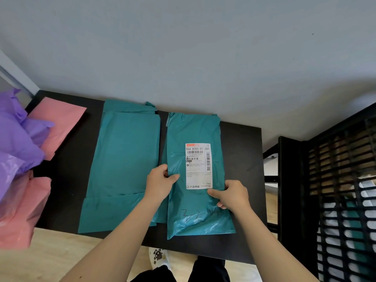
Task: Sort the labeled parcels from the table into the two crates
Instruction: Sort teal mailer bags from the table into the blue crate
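Note:
A teal parcel [195, 131] with a white shipping label [198, 165] lies on the black table [242, 143], right of centre. My left hand [159, 183] grips its left edge, thumb on top. My right hand [234, 195] grips its right edge just below the label. Black handwriting marks the parcel's near end. A second teal parcel [122, 163] lies flat to the left with no label showing, over another teal one whose far end sticks out. A black slatted crate [335, 180] stands at the right, with white and teal parcels inside.
Pink parcels [59, 123] lie at the table's far left and near left corner, with purple bags [16, 135] heaped over them. A grey wall runs behind the table. The wooden floor and my legs show below the table's near edge.

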A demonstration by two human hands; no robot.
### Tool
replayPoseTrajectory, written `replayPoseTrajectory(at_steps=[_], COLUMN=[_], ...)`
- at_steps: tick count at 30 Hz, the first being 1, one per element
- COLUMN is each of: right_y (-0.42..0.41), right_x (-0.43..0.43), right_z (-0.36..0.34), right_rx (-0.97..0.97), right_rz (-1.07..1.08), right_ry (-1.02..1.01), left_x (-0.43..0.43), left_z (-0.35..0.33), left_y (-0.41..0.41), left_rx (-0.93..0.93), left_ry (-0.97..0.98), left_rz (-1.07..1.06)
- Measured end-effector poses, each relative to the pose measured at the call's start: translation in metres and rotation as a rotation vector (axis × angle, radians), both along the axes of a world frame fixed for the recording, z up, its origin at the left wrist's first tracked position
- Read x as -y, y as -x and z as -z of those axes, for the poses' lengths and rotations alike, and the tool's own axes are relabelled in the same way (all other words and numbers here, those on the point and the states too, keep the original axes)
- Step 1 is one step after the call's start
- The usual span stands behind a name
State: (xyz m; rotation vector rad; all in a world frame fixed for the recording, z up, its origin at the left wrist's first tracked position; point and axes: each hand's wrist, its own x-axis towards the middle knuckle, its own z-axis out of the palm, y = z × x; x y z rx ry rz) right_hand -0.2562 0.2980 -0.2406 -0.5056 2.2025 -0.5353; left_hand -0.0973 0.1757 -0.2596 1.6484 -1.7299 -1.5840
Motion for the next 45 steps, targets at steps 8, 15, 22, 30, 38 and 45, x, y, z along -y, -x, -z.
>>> replayPoseTrajectory(at_steps=[8,15,22,30,38,45], right_y=[-0.0009,-0.0022,-0.0021,-0.0017,-0.0027,-0.0032], right_x=[-0.0015,-0.0026,-0.0035,-0.0046,-0.0054,-0.0063], right_z=[-0.0001,-0.0016,-0.0009,0.0007,0.0017,0.0017], right_rx=[-0.002,-0.002,-0.005,0.006,0.008,0.004], right_rz=[-0.012,-0.013,-0.01,0.001,0.006,0.01], right_ry=[-0.003,-0.001,0.011,0.028,0.044,0.052], left_x=[-0.0012,0.0,-0.0018,-0.0033,-0.0035,-0.0034], left_z=[0.0001,0.0038,0.0048,0.0033,0.0015,0.0004], left_y=[0.0007,-0.0002,0.0002,0.0008,-0.0003,0.0001], left_rx=[-0.023,-0.006,-0.018,-0.01,-0.024,-0.009], left_ry=[-0.006,-0.002,0.001,0.018,0.024,0.033], left_rz=[-0.001,0.008,0.011,0.023,0.031,0.035])
